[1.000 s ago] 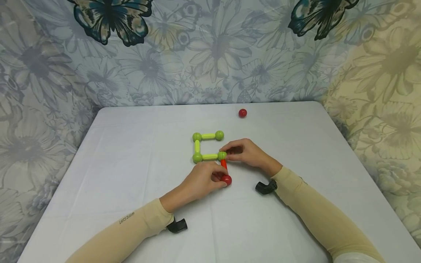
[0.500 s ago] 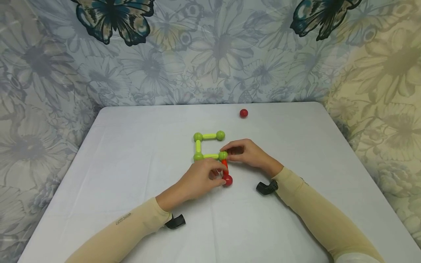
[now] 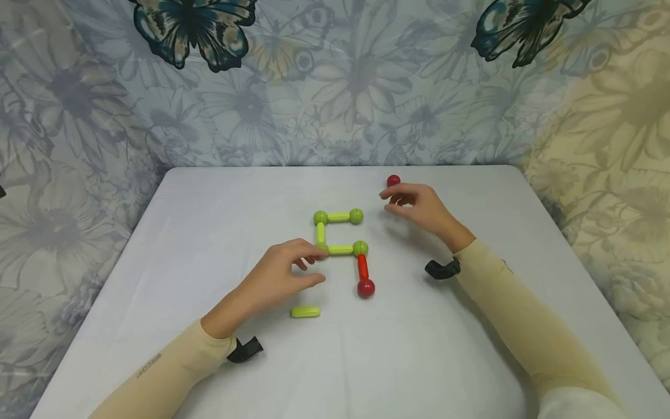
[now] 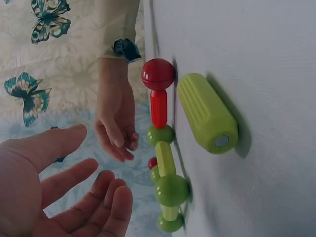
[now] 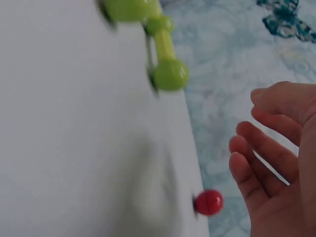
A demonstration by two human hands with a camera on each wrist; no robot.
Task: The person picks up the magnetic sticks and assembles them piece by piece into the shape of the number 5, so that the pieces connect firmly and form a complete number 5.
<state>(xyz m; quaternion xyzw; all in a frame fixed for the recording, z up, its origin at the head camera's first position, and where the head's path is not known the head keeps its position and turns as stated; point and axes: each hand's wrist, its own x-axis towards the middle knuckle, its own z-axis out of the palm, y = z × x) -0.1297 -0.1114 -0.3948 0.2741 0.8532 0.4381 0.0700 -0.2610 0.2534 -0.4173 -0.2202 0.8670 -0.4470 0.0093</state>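
On the white table lies a joined shape of green balls and green rods (image 3: pixel 341 250), open on its right side. From its lower right green ball (image 3: pixel 360 248), a red rod (image 3: pixel 363 267) runs down to a red ball (image 3: pixel 366 288). My left hand (image 3: pixel 277 270) hovers left of the shape with thumb and fingers apart, holding nothing; its fingertips overlap the lower left ball in the head view. A loose green rod (image 4: pixel 207 113) lies below that hand. My right hand (image 3: pixel 419 206), also holding nothing, is raised near a loose red ball (image 5: pixel 208 202) at the back.
A patterned cloth backdrop (image 3: pixel 361 81) with flowers and butterflies stands behind the table's far edge. Dark wrist-worn cameras stick out from the left sleeve (image 3: pixel 173 361) and the right sleeve (image 3: pixel 528 326).
Both hands have come off the shape: the left has moved left, uncovering the loose green rod, and the right has moved up toward the loose red ball. The red rod and ball stay joined on.
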